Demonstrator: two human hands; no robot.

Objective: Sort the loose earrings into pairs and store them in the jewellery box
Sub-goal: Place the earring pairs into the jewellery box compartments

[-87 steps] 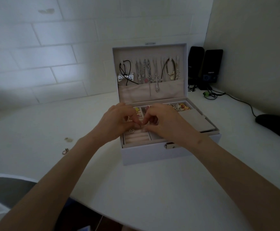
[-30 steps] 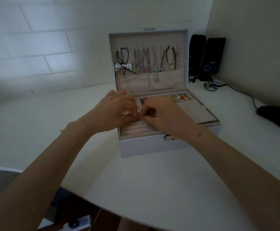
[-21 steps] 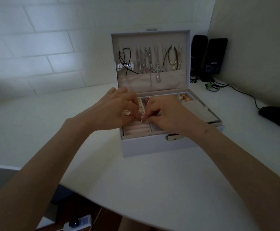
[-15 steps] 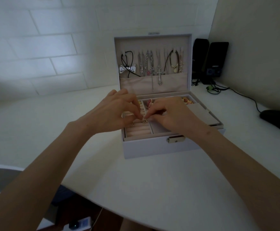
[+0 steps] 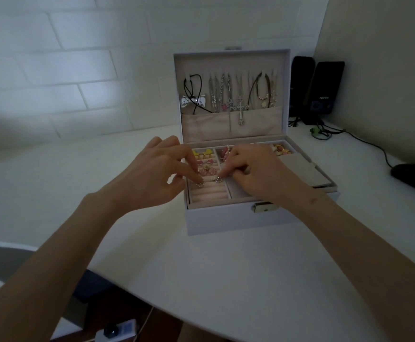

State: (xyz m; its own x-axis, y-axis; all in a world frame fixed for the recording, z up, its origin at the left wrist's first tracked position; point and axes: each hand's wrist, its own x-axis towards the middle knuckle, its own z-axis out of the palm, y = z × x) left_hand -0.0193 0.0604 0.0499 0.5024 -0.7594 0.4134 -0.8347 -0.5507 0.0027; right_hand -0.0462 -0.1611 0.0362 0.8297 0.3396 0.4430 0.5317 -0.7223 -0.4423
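Note:
The white jewellery box [image 5: 236, 220] stands open on the table with its lid upright. Two small sparkly earrings sit side by side on the pink ring rolls in the box's front left compartment. My left hand [image 5: 157, 174] reaches in from the left. Its index fingertip presses the left earring [image 5: 199, 185], and its thumb is held apart. My right hand [image 5: 253, 169] comes in from the right with curled fingers. Its index fingertip and thumb are at the right earring [image 5: 218, 179]. Pink and yellow earrings [image 5: 205, 164] fill the rows behind.
Necklaces [image 5: 228, 99] hang inside the lid. A loose grey insert [image 5: 305, 169] lies over the box's right side. Two black speakers [image 5: 317, 90] and a cable [image 5: 364, 141] stand at the back right. A dark object [image 5: 414, 178] lies at the right edge, and the table's curved edge [image 5: 132, 290] is near me.
Both hands have lowered the two sparkly earrings onto the ring rolls and moved slightly apart. My left thumb has come off its earring. The view has shifted a little.

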